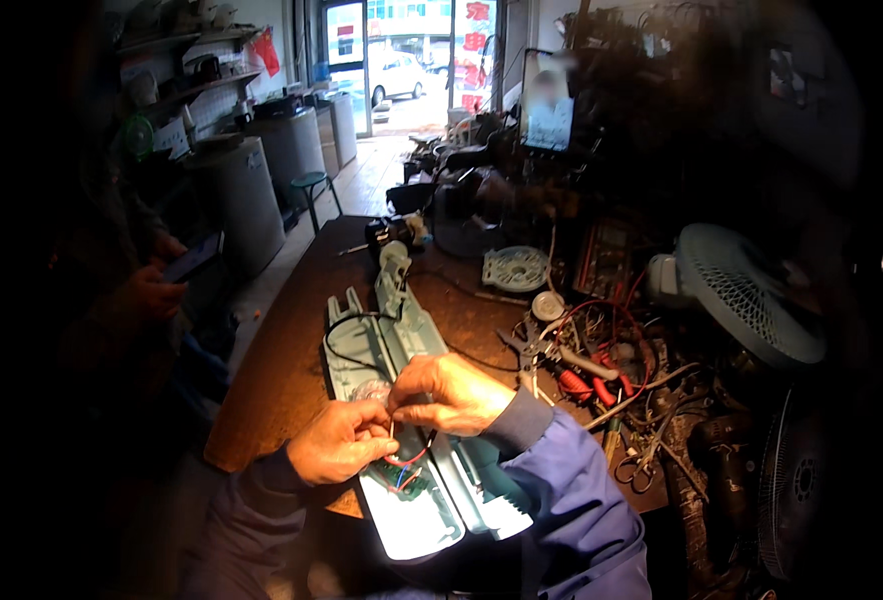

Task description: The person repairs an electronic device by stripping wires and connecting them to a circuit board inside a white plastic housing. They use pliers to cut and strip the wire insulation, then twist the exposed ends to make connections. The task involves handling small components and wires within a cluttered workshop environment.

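A long pale green plastic housing [361,345] lies opened on the brown wooden table, its two halves side by side. Inside its near part sits a small green circuit board [401,480] with red and blue wires [416,462]. Above it, my left hand [339,440] has thumb and fingers pinched on a thin wire [392,432]. My right hand [451,393] meets it from the right with its fingertips closed at the upper end of the same wire; the exact grip is partly hidden. A black cable [331,340] loops over the housing's far part.
Pliers [531,345], red-handled tools [586,385], scissors [639,470] and tangled wires crowd the table's right side. A fan head [741,290] stands beyond them. A round grille [516,268] lies at the back. On the left, another person's hands hold a phone [193,258].
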Demonstrator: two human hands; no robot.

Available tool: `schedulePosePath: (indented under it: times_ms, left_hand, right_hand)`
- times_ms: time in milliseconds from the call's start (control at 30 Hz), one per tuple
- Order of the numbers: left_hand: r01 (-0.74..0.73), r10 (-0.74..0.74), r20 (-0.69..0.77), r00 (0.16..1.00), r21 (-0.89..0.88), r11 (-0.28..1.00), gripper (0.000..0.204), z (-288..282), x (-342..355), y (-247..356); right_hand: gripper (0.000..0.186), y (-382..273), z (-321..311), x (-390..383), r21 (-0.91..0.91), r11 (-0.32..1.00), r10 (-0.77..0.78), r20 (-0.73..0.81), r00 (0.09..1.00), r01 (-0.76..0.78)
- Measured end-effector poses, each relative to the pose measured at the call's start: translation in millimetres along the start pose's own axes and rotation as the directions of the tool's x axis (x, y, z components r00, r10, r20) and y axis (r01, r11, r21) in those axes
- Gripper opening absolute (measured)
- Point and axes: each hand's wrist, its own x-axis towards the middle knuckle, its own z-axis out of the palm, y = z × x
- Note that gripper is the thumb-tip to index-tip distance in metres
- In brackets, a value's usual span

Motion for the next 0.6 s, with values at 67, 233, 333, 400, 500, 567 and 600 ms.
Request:
schedulePosePath:
  times_ms: [67, 233, 333, 400, 500, 567, 600]
  left_hand:
    - [0.006, -0.006, -0.024, 1.000, 0.020, 1.000, 0.009, -0.9, -5.0, 2.5]
    - [0.023, -0.022, 0.016, 1.000, -0.089, 0.996, 0.014, 0.6, -3.0, 7.2]
    - [0.041, -0.041, 0.000, 0.999, -0.115, 0.993, 0.016, 0.8, -0.8, 8.6]
    - [0.039, -0.043, -0.023, 0.999, -0.127, 0.991, 0.016, 2.2, -0.7, 7.9]
    - [0.033, -0.045, -0.067, 0.997, -0.177, 0.984, 0.018, 2.0, -0.6, -1.5]
    - [-0.002, -0.014, -0.085, 0.996, -0.183, 0.983, 0.018, 4.1, -0.4, -2.8]
    - [-0.014, -0.001, -0.080, 0.997, -0.183, 0.983, 0.018, 4.2, 1.2, -4.8]
  right_hand:
    - [0.015, 6.6, 5.4, 3.9, -0.001, 1.000, 0.012, 0.032, 0.999, -0.012]
    - [0.013, 7.3, 4.9, 1.4, 0.021, 1.000, -0.015, 0.019, 1.000, 0.014]
    - [0.013, 6.6, 4.4, -0.8, 0.028, 1.000, -0.004, 0.034, 0.999, 0.003]
    - [0.018, 9.6, 2.4, -2.0, 0.018, 1.000, 0.023, 0.082, 0.996, -0.024]
    - [0.017, 6.4, 4.9, -1.3, 0.026, 1.000, 0.007, 0.057, 0.998, -0.008]
    - [0.018, 7.0, 4.2, -1.2, 0.014, 1.000, 0.001, 0.060, 0.998, -0.002]
    - [0.018, 9.2, 3.8, -1.8, 0.005, 1.000, -0.005, 0.057, 0.998, 0.005]
